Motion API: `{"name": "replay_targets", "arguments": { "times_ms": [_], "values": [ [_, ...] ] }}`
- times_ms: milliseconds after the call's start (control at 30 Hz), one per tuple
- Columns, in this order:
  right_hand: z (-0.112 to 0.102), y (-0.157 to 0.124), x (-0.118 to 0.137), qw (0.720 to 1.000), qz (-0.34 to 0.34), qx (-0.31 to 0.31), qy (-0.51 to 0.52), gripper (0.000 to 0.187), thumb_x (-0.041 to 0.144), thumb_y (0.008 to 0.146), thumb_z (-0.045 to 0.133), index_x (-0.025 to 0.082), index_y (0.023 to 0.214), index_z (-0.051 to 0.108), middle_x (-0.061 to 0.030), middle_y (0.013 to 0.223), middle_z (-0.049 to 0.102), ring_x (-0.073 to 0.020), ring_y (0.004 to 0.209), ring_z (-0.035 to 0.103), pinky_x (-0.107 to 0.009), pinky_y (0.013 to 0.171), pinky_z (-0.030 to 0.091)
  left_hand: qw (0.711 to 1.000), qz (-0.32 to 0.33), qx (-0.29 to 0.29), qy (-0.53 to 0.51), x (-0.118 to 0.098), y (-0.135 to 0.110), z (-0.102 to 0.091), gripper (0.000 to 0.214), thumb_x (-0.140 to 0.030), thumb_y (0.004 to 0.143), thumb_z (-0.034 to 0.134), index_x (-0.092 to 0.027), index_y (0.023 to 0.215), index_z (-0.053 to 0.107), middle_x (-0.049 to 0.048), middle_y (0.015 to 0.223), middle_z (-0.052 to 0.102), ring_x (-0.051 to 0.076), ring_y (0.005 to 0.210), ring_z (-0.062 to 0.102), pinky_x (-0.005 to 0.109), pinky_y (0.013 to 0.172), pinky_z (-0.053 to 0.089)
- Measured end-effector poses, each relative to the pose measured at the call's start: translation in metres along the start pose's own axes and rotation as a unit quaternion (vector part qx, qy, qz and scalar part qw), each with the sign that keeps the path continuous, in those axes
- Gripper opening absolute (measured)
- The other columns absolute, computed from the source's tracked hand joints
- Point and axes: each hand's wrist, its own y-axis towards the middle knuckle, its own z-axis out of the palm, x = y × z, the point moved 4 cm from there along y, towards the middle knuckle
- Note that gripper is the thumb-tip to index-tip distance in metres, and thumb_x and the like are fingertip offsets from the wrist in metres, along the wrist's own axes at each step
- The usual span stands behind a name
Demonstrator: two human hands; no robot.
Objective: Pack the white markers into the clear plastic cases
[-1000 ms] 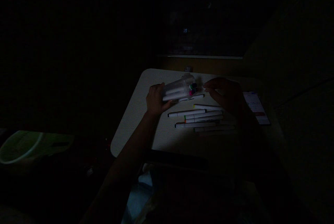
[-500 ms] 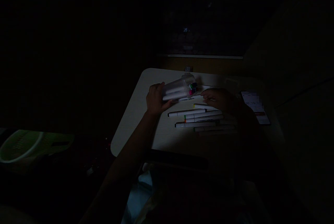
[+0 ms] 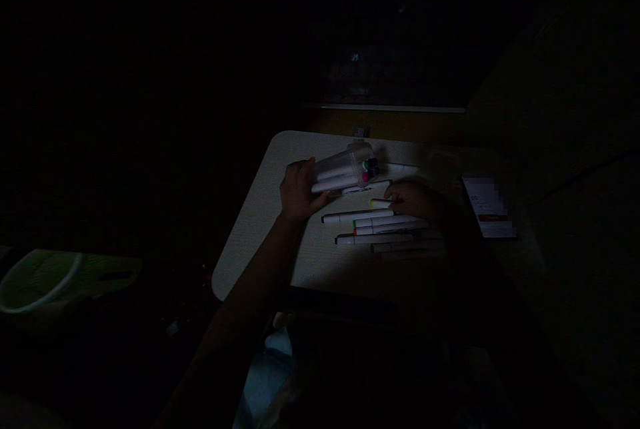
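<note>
My left hand (image 3: 297,190) is wrapped round a clear plastic case (image 3: 336,171), tilted with its open end to the right. Several white markers lie inside it, their green, dark blue and pink ends (image 3: 369,171) showing at the mouth. On the table, my right hand (image 3: 414,200) has its fingers closed over a white marker with a yellow end (image 3: 381,203). Below it lie several loose markers, among them a black-ended marker (image 3: 357,216) and a green-ended marker (image 3: 385,221). Dim light and shadow hide most of my right fingers.
The pale table (image 3: 260,216) has rounded corners. A lit phone (image 3: 487,206) lies at its right side. Another marker (image 3: 400,167) rests behind my right hand. To the lower left, off the table, is a green basket-like object (image 3: 45,279). The surroundings are very dark.
My right hand has moved down from beside the case mouth onto the yellow-ended marker and closed over it. My left hand and the case have stayed in place.
</note>
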Motion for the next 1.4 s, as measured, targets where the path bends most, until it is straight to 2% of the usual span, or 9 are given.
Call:
{"name": "replay_targets", "arguments": {
  "times_ms": [133, 333, 500, 833, 1067, 1200, 1400],
  "values": [
    [0.002, -0.002, 0.003, 0.999, -0.02, 0.021, 0.019, 0.022, 0.017, 0.076, 0.059, 0.015, 0.095, 0.069, -0.0066, 0.092, 0.07, -0.0173, 0.081, 0.062, -0.026, 0.069, 0.044, 1.0, 0.009, -0.006, 0.0, 0.0, 0.0, 0.0, 0.082, -0.078, 0.074, 0.04, -0.019, 0.132, 0.043, 0.013, 0.111, 0.056, 0.028, 0.102, 0.054, 0.043, 0.083, 0.048],
    [0.004, -0.001, 0.004, 0.999, -0.039, 0.012, -0.002, 0.025, 0.018, 0.073, 0.064, 0.015, 0.099, 0.068, -0.0083, 0.101, 0.068, -0.0195, 0.091, 0.06, -0.028, 0.076, 0.044, 0.999, 0.028, -0.017, -0.007, -0.001, 0.0, -0.002, 0.079, -0.072, 0.077, 0.042, -0.018, 0.134, 0.04, 0.0132, 0.111, 0.056, 0.028, 0.102, 0.053, 0.043, 0.083, 0.048],
    [0.006, 0.001, 0.003, 0.999, -0.028, 0.017, 0.006, 0.03, 0.02, 0.073, 0.065, 0.016, 0.103, 0.067, -0.0086, 0.102, 0.067, -0.0201, 0.09, 0.06, -0.029, 0.075, 0.044, 1.0, 0.008, -0.001, -0.022, 0.002, -0.001, 0.0, 0.082, -0.075, 0.074, 0.043, -0.018, 0.133, 0.042, 0.0133, 0.113, 0.055, 0.029, 0.104, 0.053, 0.043, 0.085, 0.046],
    [0.002, 0.001, 0.009, 0.996, -0.077, 0.013, -0.043, 0.024, 0.02, 0.076, 0.063, 0.017, 0.099, 0.07, -0.0082, 0.101, 0.069, -0.0203, 0.092, 0.061, -0.029, 0.077, 0.044, 1.0, -0.009, 0.023, -0.013, 0.001, 0.0, 0.0, 0.087, -0.078, 0.073, 0.04, -0.014, 0.132, 0.044, 0.016, 0.113, 0.056, 0.031, 0.105, 0.053, 0.045, 0.088, 0.045],
    [-0.007, -0.004, 0.009, 0.998, -0.064, -0.002, -0.013, 0.023, 0.019, 0.075, 0.06, 0.015, 0.095, 0.07, -0.0085, 0.096, 0.068, -0.0197, 0.086, 0.061, -0.028, 0.073, 0.043, 1.0, -0.011, 0.021, -0.015, 0.001, 0.0, 0.0, 0.086, -0.078, 0.073, 0.041, -0.016, 0.132, 0.044, 0.0147, 0.113, 0.055, 0.03, 0.105, 0.052, 0.045, 0.087, 0.045],
    [-0.023, -0.012, 0.006, 0.996, -0.069, -0.062, -0.008, 0.022, 0.023, 0.077, 0.057, 0.014, 0.094, 0.069, -0.0086, 0.094, 0.068, -0.0189, 0.081, 0.061, -0.027, 0.069, 0.042, 1.0, 0.004, 0.011, -0.014, 0.002, -0.002, 0.001, 0.083, -0.075, 0.075, 0.041, -0.016, 0.134, 0.041, 0.0149, 0.113, 0.055, 0.03, 0.105, 0.052, 0.044, 0.086, 0.045],
    [-0.055, -0.034, 0.003, 0.972, -0.09, -0.218, -0.025, 0.021, 0.03, 0.08, 0.057, 0.018, 0.093, 0.067, -0.0078, 0.093, 0.068, -0.0221, 0.085, 0.062, -0.033, 0.076, 0.045, 1.0, 0.015, 0.002, -0.004, 0.002, -0.002, 0.0, 0.081, -0.075, 0.076, 0.04, -0.018, 0.134, 0.04, 0.0139, 0.112, 0.056, 0.029, 0.103, 0.053, 0.044, 0.085, 0.046]
  ]
}}
